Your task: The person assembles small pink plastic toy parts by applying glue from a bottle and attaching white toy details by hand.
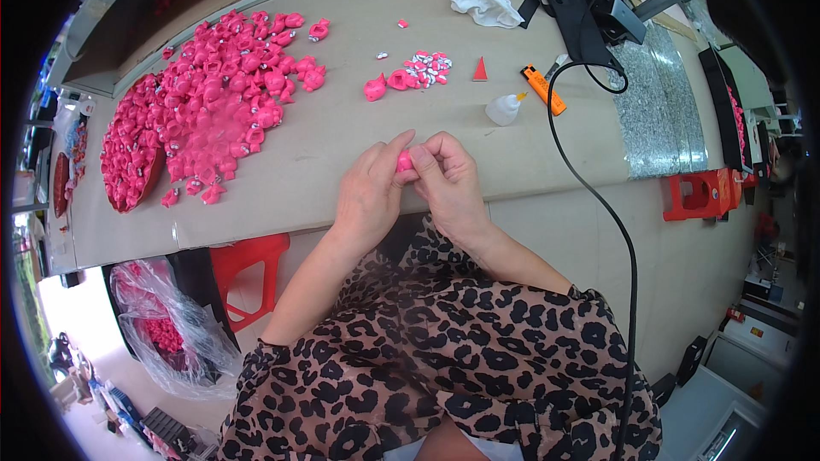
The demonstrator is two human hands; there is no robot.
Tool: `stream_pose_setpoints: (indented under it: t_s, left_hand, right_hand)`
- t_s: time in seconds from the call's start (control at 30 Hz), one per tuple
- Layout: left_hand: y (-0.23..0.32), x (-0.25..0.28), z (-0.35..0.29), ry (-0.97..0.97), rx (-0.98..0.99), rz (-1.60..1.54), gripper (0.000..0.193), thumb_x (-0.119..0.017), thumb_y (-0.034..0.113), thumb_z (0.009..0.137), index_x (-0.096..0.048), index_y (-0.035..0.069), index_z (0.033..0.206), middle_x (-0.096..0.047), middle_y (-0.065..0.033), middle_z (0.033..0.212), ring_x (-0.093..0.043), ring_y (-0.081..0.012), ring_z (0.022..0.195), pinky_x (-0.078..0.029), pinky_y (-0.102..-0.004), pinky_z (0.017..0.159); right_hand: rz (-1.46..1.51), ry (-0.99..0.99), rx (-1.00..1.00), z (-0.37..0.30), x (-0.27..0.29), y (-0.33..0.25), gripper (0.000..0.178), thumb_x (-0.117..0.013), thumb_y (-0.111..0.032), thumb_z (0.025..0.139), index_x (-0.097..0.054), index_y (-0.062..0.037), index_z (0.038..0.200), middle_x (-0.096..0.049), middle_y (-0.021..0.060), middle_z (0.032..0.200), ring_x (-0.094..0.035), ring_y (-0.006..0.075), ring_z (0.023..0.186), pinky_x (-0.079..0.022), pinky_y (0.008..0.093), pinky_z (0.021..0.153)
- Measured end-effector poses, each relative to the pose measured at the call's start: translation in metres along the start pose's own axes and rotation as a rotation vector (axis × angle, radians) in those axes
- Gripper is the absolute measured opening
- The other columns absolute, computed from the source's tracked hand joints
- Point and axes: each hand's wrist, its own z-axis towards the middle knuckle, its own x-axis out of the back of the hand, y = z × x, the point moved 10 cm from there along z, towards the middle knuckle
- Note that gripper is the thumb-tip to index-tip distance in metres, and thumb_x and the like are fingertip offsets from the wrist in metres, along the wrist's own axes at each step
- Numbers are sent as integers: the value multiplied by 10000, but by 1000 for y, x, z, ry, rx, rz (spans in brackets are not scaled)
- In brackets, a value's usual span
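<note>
Just above the table's near edge, my left hand (366, 192) and my right hand (450, 183) meet around a small pink plastic piece (404, 162). Both hands are closed on it, fingers and thumbs pressing from either side, so most of its shape is hidden. Beyond them lies a small heap of tiny pink-and-white parts (430, 68), with a pink hollow piece (375, 88) beside it. A white squeeze bottle (504, 109) with a yellow tip is to the right of my hands.
A large pile of pink pieces (226, 85) covers the table's left, partly in a red basket (152, 181). Rightward lie an orange cutter (544, 90), a small red triangle (480, 70) and crumpled white tissue (487, 4). A black cable (598, 192) hangs over the table's edge near my right arm.
</note>
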Motion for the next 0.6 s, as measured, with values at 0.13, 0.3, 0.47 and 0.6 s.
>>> stream_pose_setpoints:
  t_s: [0.13, 0.3, 0.47, 0.6]
  left_hand:
    - [8, 3, -1, 53, -91, 53, 448, -522, -34, 664, -467, 60, 1099, -483, -114, 762, -506, -280, 708, -423, -360, 591]
    - [8, 3, -3, 59, -123, 77, 453, -520, -36, 655, -468, 56, 1096, -473, -111, 745, -498, -277, 685, -418, -360, 581]
    - [11, 3, -4, 62, -144, 99, 442, -512, -29, 655, -468, 51, 1087, -465, -111, 732, -492, -277, 671, -413, -361, 569]
    - [12, 3, -5, 69, -144, 115, 433, -510, -25, 656, -470, 53, 1080, -463, -110, 734, -492, -278, 673, -413, -361, 568]
  right_hand:
    - [-18, 5, 54, -1, 0, -3, 103, -441, -85, 865, -446, -17, 788, -534, 25, 734, -513, 46, 653, -429, 178, 585]
    - [-87, 1, 100, -3, 0, -5, 98, -437, -70, 863, -440, -5, 790, -533, 35, 743, -530, 62, 672, -453, 192, 633]
    - [-124, 15, 151, -4, 1, -8, 91, -440, -63, 860, -440, -3, 792, -532, 39, 745, -536, 67, 671, -455, 191, 625]
    - [-96, 14, 165, -4, 1, -7, 86, -446, -59, 857, -439, -3, 792, -532, 39, 746, -540, 70, 677, -458, 192, 626]
